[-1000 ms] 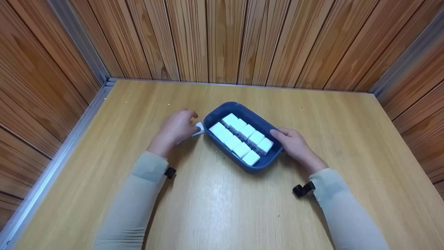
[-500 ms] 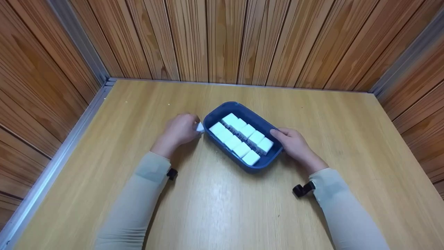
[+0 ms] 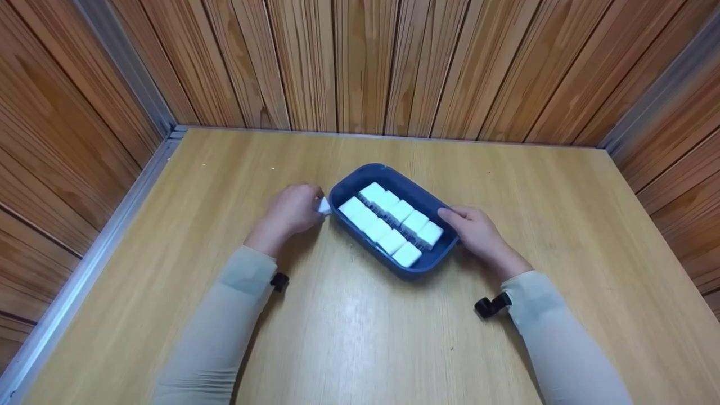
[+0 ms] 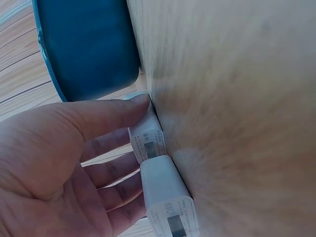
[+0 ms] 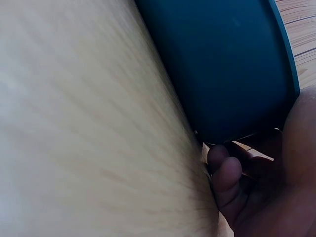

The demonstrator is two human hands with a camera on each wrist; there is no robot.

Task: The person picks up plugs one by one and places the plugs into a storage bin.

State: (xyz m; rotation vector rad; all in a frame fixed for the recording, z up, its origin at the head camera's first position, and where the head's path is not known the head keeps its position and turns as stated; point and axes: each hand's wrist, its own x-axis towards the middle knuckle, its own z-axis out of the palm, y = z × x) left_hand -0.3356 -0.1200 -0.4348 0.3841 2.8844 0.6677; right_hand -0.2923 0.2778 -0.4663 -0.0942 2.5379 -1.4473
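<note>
A dark blue plastic bin (image 3: 419, 195) stands on the table, set at a slant. Two rows of white power adapters (image 3: 378, 230) lie inside it, toward its near-left side. Beside the bin's left end, my left hand (image 3: 292, 208) pinches a white power adapter (image 4: 146, 121), thumb on one side and fingers behind. In the left wrist view, a second adapter (image 4: 165, 190) with small print and a grey rectangle stands right against it, close to the fingers. My right hand (image 3: 482, 237) grips the bin's right end, thumb on the rim and fingers underneath along the outer wall.
Wood-plank walls (image 3: 360, 67) close in the table (image 3: 349, 349) at the back and both sides, with a metal strip (image 3: 84, 264) along the left edge. Tiny pale specks lie at the back left. Black wrist cameras (image 3: 492, 306) stick out from both sleeves.
My left hand has shifted slightly right and its fingers have drawn in round the white power adapter beside the bin. The right hand and the bin have stayed in place.
</note>
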